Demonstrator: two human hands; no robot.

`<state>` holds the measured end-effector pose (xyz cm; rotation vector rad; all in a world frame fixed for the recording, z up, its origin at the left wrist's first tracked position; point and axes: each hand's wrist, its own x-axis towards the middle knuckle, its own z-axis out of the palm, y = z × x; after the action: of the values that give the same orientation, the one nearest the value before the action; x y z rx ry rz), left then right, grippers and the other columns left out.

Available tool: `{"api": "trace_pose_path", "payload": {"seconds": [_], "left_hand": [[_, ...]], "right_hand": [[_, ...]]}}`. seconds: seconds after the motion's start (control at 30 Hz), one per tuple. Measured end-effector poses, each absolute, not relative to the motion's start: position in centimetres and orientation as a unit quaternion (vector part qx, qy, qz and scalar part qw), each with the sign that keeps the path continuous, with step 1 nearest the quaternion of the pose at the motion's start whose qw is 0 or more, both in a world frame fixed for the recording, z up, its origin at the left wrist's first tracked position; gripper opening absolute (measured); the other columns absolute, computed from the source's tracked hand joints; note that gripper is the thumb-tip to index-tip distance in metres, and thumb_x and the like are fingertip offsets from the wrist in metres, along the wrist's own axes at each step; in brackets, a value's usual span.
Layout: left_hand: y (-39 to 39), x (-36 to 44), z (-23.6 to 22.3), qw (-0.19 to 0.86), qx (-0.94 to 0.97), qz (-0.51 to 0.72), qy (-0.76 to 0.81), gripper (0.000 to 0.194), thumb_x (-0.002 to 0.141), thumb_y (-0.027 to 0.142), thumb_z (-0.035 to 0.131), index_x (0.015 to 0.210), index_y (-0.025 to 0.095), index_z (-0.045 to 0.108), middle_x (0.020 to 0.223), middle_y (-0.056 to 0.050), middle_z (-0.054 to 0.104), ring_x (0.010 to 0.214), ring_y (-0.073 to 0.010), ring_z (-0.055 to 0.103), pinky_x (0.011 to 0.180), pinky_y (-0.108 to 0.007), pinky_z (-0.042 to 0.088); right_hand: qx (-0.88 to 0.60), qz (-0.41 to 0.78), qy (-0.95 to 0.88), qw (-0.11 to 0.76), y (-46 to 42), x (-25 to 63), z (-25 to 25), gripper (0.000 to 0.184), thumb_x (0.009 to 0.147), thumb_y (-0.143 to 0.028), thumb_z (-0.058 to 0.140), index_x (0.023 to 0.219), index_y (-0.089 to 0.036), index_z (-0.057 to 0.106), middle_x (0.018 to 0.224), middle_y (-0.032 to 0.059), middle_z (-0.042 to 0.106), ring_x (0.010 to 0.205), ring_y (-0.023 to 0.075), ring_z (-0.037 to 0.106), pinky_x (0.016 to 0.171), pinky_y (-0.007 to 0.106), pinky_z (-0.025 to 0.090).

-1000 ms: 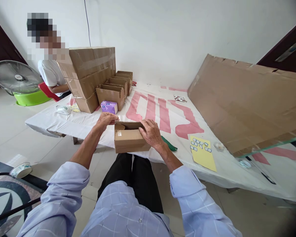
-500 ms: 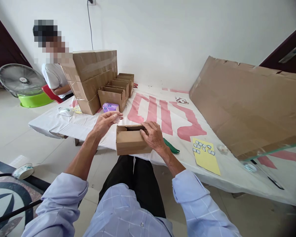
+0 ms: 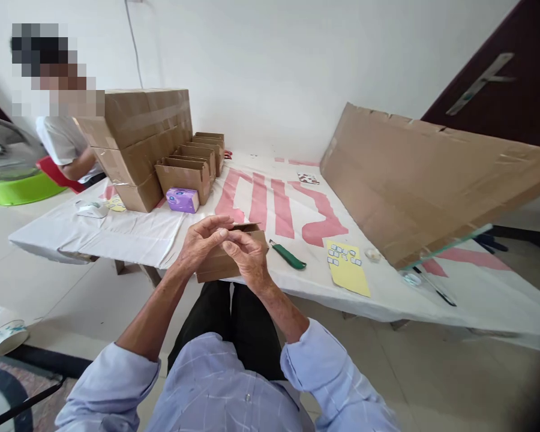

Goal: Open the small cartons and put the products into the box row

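Observation:
Over a small cardboard box (image 3: 216, 266) at the table's front edge, my two hands meet at the fingertips. My left hand (image 3: 206, 240) is closed with thumb and fingers pinched together; whatever lies between them is too small to make out. From the right, my right hand (image 3: 249, 258) comes in with its thumb and fingertips against the left ones, also pinched, and its grip is hidden. The box's raised flap shows behind the hands, which cover much of it. A green utility knife (image 3: 288, 255) lies on the cloth to the right of the box.
Cardboard cartons (image 3: 137, 147) are stacked at the left, beside open boxes (image 3: 184, 177) and a purple tissue pack (image 3: 182, 200). A yellow sticker sheet (image 3: 348, 270) lies at right, before a large leaning cardboard sheet (image 3: 423, 180). Another person (image 3: 63, 138) sits behind the cartons.
My right hand has left the box's top edge and come up to my left hand. The left held a small clear scrap earlier. The view has swung right.

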<state>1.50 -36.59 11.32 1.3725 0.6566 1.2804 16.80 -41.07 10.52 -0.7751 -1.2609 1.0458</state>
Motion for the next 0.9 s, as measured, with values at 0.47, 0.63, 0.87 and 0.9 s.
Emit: {"api": "trace_pose_path", "payload": {"seconds": [0.47,0.63,0.87,0.9], "left_hand": [[-39.6,5.5,9.2,0.671,0.493,0.485,0.268,0.048,0.076,0.056,0.098,0.107,0.021,0.088,0.115,-0.010,0.085,0.095,-0.0230,0.079,0.084,-0.029,0.064],[-40.7,7.2,8.2,0.700,0.475,0.448,0.289,0.050,0.075,0.053,0.099,0.109,0.019,0.086,0.113,-0.011,0.084,0.098,-0.0244,0.079,0.086,-0.031,0.066],[-42.0,8.7,6.8,0.728,0.519,0.328,0.304,0.057,0.075,0.058,0.098,0.117,0.022,0.085,0.130,-0.013,0.081,0.117,-0.0319,0.079,0.095,-0.037,0.066],[-42.1,8.8,6.4,0.727,0.534,0.309,0.301,0.056,0.077,0.058,0.097,0.118,0.022,0.085,0.132,-0.014,0.081,0.119,-0.0333,0.079,0.094,-0.038,0.066]], "right_hand": [[-0.335,0.481,-0.444,0.678,-44.1,19.2,7.9,0.044,0.079,-0.065,0.091,0.088,-0.022,0.085,0.104,0.0038,0.080,0.089,0.0189,0.073,0.093,0.038,0.065],[-0.375,0.457,-0.467,0.658,-46.0,21.8,7.9,0.048,0.078,-0.068,0.090,0.083,-0.021,0.081,0.103,0.0042,0.080,0.088,0.0193,0.072,0.086,0.036,0.067],[-0.502,0.331,-0.577,0.553,-48.7,30.7,7.3,0.028,0.093,-0.050,0.077,0.078,-0.026,0.078,0.081,-0.0011,0.075,0.076,0.0177,0.068,0.077,0.033,0.059],[-0.534,0.307,-0.572,0.542,-48.9,32.7,7.1,0.028,0.092,-0.049,0.075,0.078,-0.025,0.078,0.080,-0.0009,0.075,0.075,0.0176,0.067,0.075,0.032,0.058]]}}
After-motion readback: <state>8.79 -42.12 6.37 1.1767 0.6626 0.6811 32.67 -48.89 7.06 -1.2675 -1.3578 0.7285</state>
